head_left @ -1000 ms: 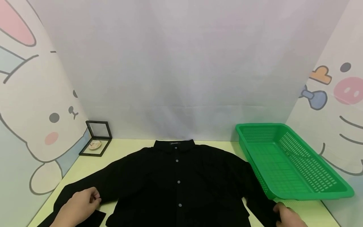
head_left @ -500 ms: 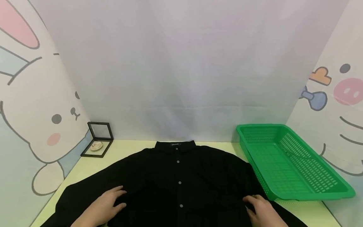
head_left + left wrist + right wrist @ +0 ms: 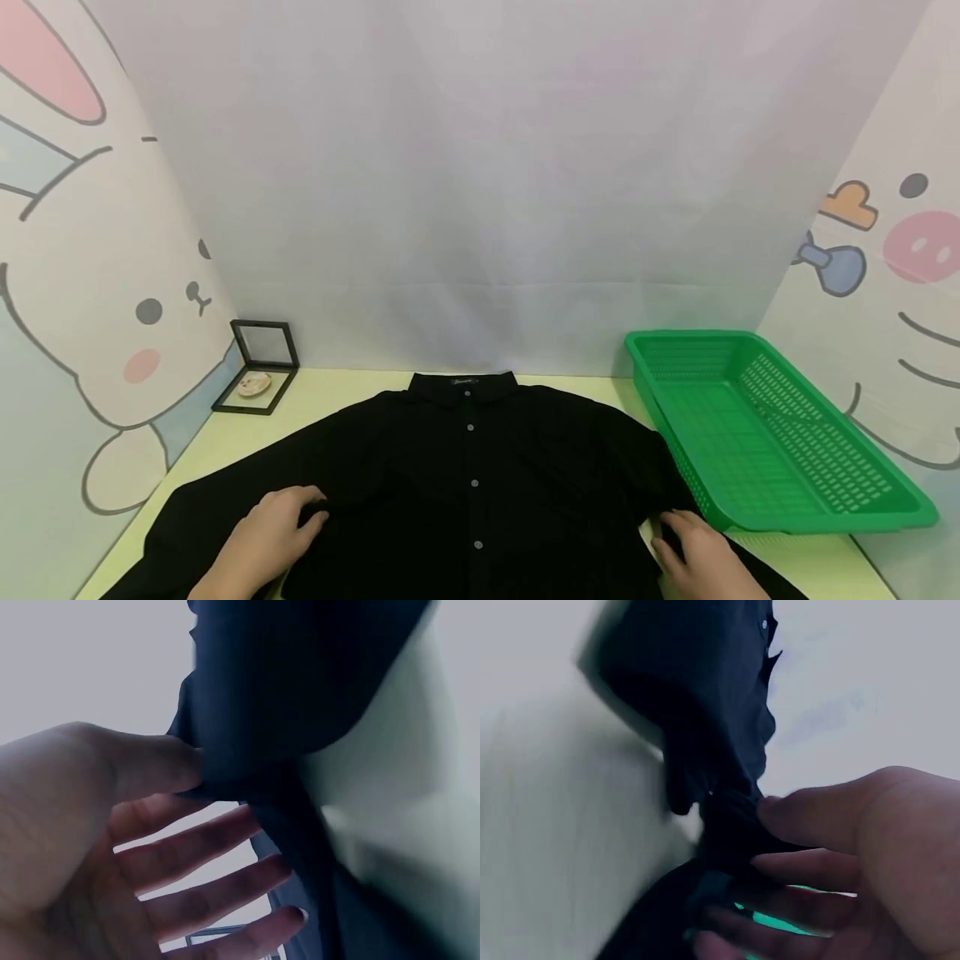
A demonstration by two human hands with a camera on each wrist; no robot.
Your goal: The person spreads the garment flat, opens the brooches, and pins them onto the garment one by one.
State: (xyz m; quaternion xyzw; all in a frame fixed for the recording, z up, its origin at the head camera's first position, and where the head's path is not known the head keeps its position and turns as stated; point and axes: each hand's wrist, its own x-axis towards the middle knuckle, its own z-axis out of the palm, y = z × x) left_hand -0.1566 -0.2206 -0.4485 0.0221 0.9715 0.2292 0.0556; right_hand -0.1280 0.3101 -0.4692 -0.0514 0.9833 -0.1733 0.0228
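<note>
A black long-sleeved button-up shirt (image 3: 420, 475) lies spread front side up, collar at the far end, sleeves angled out to both sides. My left hand (image 3: 266, 533) is at the shirt's left side below the armpit. In the left wrist view its thumb (image 3: 169, 765) and index finger pinch the cloth's edge, while the other fingers stay spread behind. At the opposite armpit, my right hand (image 3: 701, 554) pinches the cloth between thumb (image 3: 802, 814) and fingers. The lower part of the shirt runs out of the head view.
A green plastic basket (image 3: 772, 450) stands at the right, close beside the sleeve. At the back left is an open black-framed display case (image 3: 255, 367) with a small round pale item (image 3: 253, 383). Cartoon-printed panels and a pale curtain (image 3: 480, 183) enclose the yellow table (image 3: 337, 383).
Both hands have moved inward from the sleeves to the shirt's sides under the armpits. Their fingers have closed on the cloth there. The shirt keeps nearly the same place.
</note>
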